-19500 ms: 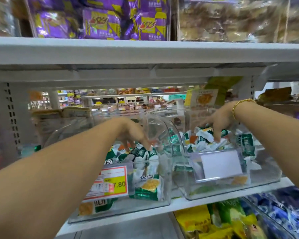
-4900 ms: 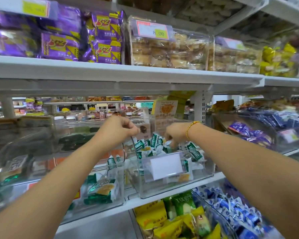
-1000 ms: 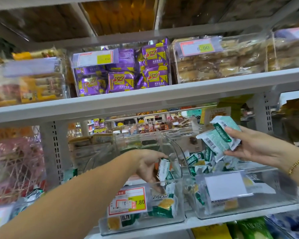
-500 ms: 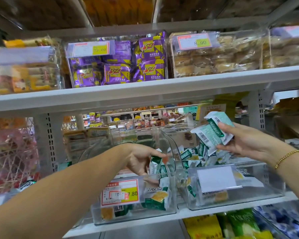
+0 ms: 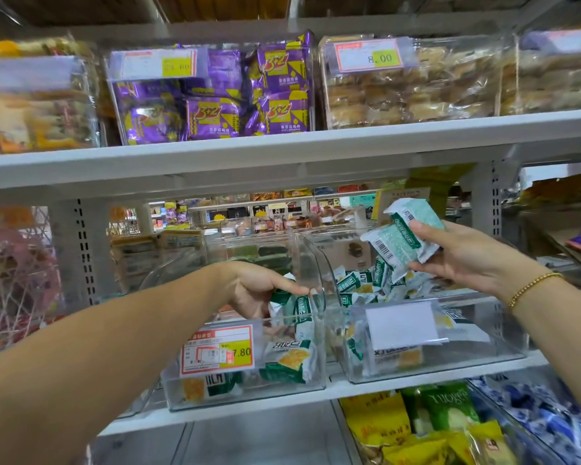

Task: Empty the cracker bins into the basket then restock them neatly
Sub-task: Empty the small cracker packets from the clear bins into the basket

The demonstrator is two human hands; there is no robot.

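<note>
Above the right bin (image 5: 483,333), the right grip (image 5: 467,260) clamps two packs (image 5: 399,241); the left grip (image 5: 259,288) clamps packets (image 5: 280,298) inside the left bin (image 5: 320,370).

The left hand (image 5: 255,290) reached into the left clear bin (image 5: 245,391), fingers around cracker packets (image 5: 294,308). The right hand (image 5: 463,260) held two pale green packets (image 5: 401,241) above the right bin (image 5: 450,357).

**One head-worn view, close in**

We look from the wearer's head, straight ahead, with our eye level between the upper shelf board (image 5: 282,156) and the lower shelf board (image 5: 215,413). The clear bins (image 5: 477,347) sit near: the left hand (image 5: 259,290) and right hand (image 5: 463,253) reach them from the bottom corners.
</note>
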